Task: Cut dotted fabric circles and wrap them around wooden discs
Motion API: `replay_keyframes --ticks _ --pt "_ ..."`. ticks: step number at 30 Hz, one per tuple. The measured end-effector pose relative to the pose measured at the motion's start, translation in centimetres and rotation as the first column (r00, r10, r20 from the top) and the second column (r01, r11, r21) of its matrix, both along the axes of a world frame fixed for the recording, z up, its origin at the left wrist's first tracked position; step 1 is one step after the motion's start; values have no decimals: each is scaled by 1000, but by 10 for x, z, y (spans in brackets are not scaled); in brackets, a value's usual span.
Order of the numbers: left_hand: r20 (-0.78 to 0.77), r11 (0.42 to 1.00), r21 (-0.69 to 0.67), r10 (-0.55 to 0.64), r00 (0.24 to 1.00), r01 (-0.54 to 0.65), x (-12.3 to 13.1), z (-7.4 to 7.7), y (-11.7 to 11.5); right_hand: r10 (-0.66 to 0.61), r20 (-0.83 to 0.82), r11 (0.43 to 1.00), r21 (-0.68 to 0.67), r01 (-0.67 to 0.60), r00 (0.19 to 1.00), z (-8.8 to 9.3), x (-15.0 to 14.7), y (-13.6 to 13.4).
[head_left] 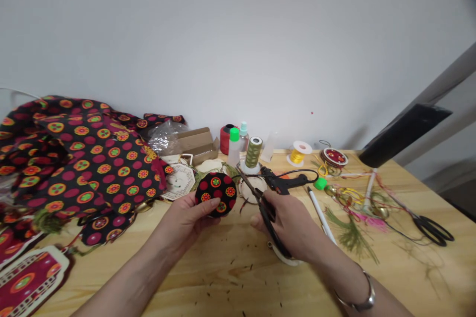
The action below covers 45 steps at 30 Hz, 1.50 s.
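Observation:
A round disc covered in black patterned fabric (216,193) is pinched between the thumb and fingers of my left hand (191,213), its dotted and flowered face turned up. My right hand (288,223) is closed around the dark handles of a pair of scissors (270,228), whose blades (247,181) point up and left, to the right of the disc and apart from it. A pale round piece (253,189) lies on the table behind the blades. Part of another white round piece (284,256) shows under my right hand; the rest is hidden.
Matching patterned fabric (100,158) is heaped at left. A green thread spool (254,152), green-capped bottle (234,146), yellow cord spool (297,154) and black glue gun (282,181) stand or lie behind. Another pair of scissors (433,230), a white pen (320,213) and loose threads lie right.

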<state>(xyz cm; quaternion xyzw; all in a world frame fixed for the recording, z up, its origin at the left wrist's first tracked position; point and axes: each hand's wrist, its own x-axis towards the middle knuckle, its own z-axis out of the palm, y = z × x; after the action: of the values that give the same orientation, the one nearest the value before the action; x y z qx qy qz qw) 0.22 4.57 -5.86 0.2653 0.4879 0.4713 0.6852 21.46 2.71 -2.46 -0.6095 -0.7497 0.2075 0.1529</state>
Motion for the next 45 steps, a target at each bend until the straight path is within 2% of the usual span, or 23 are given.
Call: replay_keyframes --ticks 5,11,27,45 --pt "74 997 -25 80 994 -78 3 2 -2 -2 129 999 44 -4 992 -4 -13 -5" --pt "114 996 -13 90 989 -89 9 -2 -5 -4 248 996 88 -19 969 -5 -19 -4" --pt "141 992 -48 124 982 -118 17 -4 -10 -20 348 989 143 -32 937 -12 -20 -7" --pt "137 994 -10 112 984 -112 16 -2 -11 -23 348 986 160 -36 937 -12 -20 -7"
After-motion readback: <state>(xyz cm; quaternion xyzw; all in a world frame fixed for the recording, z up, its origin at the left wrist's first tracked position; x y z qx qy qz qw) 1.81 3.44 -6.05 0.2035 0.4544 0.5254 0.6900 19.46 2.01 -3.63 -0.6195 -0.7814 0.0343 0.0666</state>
